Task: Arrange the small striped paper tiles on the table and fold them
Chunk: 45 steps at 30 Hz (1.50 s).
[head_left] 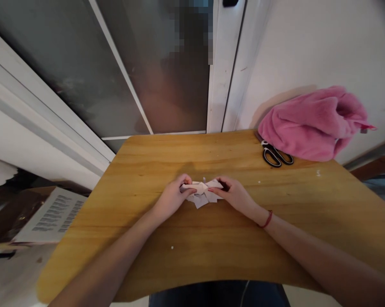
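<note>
A small folded white paper piece [202,197] with several pointed flaps is held between my two hands, over the middle of the wooden table [147,170]. My left hand [176,192] pinches its left end, thumb on the near side and fingers curled behind. At the right end, my right hand [232,192] grips a flap between thumb and bent fingers. A red cord bracelet [268,218] circles my right wrist. The undersides of the paper and some fingertips are hidden.
Black-handled scissors [272,155] lie at the table's back right, their blades hidden under a pink plush cloth bag [310,123]. Tiny white scraps dot the tabletop. A frosted glass door [125,64] stands behind; an open cardboard box [51,213] sits lower left.
</note>
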Tool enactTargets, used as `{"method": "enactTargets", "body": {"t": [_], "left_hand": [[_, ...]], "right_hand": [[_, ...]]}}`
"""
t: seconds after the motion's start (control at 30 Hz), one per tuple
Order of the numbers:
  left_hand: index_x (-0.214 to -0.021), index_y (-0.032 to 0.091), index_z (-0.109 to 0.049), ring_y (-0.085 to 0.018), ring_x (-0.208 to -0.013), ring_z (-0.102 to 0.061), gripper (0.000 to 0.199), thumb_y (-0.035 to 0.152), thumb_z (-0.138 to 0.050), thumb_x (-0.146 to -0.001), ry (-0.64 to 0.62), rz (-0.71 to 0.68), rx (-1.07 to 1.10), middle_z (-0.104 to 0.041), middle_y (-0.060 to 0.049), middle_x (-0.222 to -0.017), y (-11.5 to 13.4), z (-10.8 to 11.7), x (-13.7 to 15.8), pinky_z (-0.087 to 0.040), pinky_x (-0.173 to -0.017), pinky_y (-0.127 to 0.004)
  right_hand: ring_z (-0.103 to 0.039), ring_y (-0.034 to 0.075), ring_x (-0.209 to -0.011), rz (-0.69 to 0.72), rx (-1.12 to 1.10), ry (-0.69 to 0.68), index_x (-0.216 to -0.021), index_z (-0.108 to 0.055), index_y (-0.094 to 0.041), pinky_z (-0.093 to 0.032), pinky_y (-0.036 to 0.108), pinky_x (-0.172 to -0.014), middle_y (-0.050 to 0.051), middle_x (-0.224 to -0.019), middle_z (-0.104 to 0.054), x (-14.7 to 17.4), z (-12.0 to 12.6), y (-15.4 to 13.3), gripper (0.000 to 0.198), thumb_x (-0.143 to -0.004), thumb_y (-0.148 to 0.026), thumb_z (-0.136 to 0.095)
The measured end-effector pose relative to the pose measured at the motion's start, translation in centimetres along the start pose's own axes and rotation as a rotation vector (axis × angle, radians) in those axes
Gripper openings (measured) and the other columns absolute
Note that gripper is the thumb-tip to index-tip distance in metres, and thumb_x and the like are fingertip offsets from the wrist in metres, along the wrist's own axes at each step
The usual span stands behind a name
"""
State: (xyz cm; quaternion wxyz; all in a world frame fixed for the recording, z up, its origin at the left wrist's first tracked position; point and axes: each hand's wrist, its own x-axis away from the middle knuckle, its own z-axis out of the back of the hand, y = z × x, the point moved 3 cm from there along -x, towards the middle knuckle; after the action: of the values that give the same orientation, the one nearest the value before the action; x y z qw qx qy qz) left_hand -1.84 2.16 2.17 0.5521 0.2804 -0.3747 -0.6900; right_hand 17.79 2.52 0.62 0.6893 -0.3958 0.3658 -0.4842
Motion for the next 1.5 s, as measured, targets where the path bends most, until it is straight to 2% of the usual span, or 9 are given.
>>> {"method": "enactTargets", "body": {"t": [0.17, 0.3, 0.43, 0.57, 0.8, 1.03, 1.2, 1.3, 1.5], "left_hand": [[-0.082, 0.019, -0.053, -0.009, -0.049, -0.051, 0.017, 0.034, -0.059, -0.075, 0.048, 0.071, 0.245, -0.055, 0.006, -0.058, -0.3, 0.6, -0.5, -0.04, -0.052, -0.022], [-0.093, 0.017, -0.055, -0.013, -0.059, -0.059, 0.027, 0.042, -0.048, -0.083, -0.059, 0.036, 0.423, -0.063, -0.002, -0.077, 0.1, -0.1, -0.3, -0.049, -0.06, -0.029], [-0.115, 0.022, -0.048, -0.019, -0.095, -0.055, 0.03, 0.033, -0.044, -0.087, 0.053, -0.105, 0.105, -0.057, -0.006, -0.114, 0.5, -0.3, 0.2, -0.046, -0.085, -0.037], [-0.121, 0.023, -0.045, -0.022, -0.11, -0.045, 0.035, 0.024, -0.045, -0.087, 0.182, -0.234, -0.287, -0.053, -0.007, -0.12, 0.9, 0.2, 0.6, -0.037, -0.095, -0.042], [-0.138, 0.026, -0.029, -0.019, -0.135, -0.021, 0.047, 0.024, -0.037, -0.091, -0.156, -0.497, -0.574, -0.032, -0.001, -0.145, 1.9, -1.8, 0.8, -0.021, -0.11, -0.04], [-0.137, 0.024, -0.031, -0.018, -0.137, -0.019, 0.045, 0.035, -0.031, -0.093, -0.269, -0.539, -0.649, -0.034, -0.003, -0.144, 1.4, -2.8, 1.0, -0.012, -0.113, -0.043], [-0.122, 0.023, -0.05, -0.017, -0.127, -0.038, 0.034, 0.029, -0.034, -0.093, -0.228, -0.54, -0.576, -0.056, -0.003, -0.126, 2.1, -1.9, 1.1, -0.022, -0.11, -0.041], [-0.113, 0.025, -0.056, -0.018, -0.118, -0.047, 0.03, 0.027, -0.035, -0.093, -0.181, -0.532, -0.52, -0.062, -0.002, -0.114, 2.3, -1.8, 1.3, -0.032, -0.104, -0.04], [-0.135, 0.027, -0.036, -0.023, -0.134, -0.026, 0.046, 0.037, -0.039, -0.09, -0.222, -0.497, -0.618, -0.037, -0.005, -0.143, 1.4, -2.1, 0.9, -0.021, -0.109, -0.046]], "right_hand": [[-0.049, 0.013, -0.06, -0.138, -0.095, 0.177, -0.072, -0.058, -0.017, -0.037, 0.024, -0.052, 0.0, -0.065, -0.056, -0.1, 1.6, 0.6, 0.03, -0.074, -0.047, -0.06], [-0.041, 0.011, -0.05, -0.165, -0.159, 0.169, -0.063, -0.05, -0.018, -0.032, 0.023, -0.045, -0.003, -0.056, -0.046, -0.1, 1.7, 0.3, 0.035, -0.078, -0.049, -0.055], [-0.046, 0.014, -0.059, -0.025, 0.061, 0.177, -0.054, -0.044, -0.019, -0.038, 0.028, -0.054, 0.001, -0.058, -0.046, -0.1, 1.4, 0.0, 0.041, -0.086, -0.044, -0.043], [-0.05, 0.022, -0.089, 0.148, 0.308, 0.264, -0.086, -0.06, -0.02, -0.042, 0.038, -0.081, 0.007, -0.088, -0.056, -0.1, 1.5, 0.1, 0.013, -0.081, -0.025, -0.049], [-0.046, 0.025, -0.098, 0.174, 0.494, 0.356, -0.111, -0.053, -0.019, -0.038, 0.043, -0.088, 0.009, -0.103, -0.054, 0.0, 1.9, 0.0, 0.038, -0.075, -0.011, -0.045], [-0.052, 0.024, -0.088, 0.167, 0.561, 0.282, -0.088, -0.064, -0.024, -0.038, 0.04, -0.079, 0.005, -0.089, -0.065, -0.9, 1.8, 0.3, 0.019, -0.087, -0.027, -0.045], [-0.057, 0.02, -0.081, 0.085, 0.346, 0.334, -0.095, -0.059, -0.02, -0.04, 0.037, -0.076, 0.005, -0.086, -0.065, -1.3, 2.9, 1.2, 0.019, -0.086, -0.029, -0.045], [-0.055, 0.021, -0.076, 0.038, 0.428, 0.325, -0.1, -0.057, -0.02, -0.038, 0.039, -0.075, 0.004, -0.077, -0.061, -1.4, 3.0, 1.4, 0.021, -0.084, -0.027, -0.046], [-0.044, 0.027, -0.097, 0.189, 0.781, 0.319, -0.099, -0.064, -0.027, -0.031, 0.044, -0.082, 0.008, -0.101, -0.055, -1.0, 2.0, 0.0, 0.021, -0.083, -0.03, -0.051]]}}
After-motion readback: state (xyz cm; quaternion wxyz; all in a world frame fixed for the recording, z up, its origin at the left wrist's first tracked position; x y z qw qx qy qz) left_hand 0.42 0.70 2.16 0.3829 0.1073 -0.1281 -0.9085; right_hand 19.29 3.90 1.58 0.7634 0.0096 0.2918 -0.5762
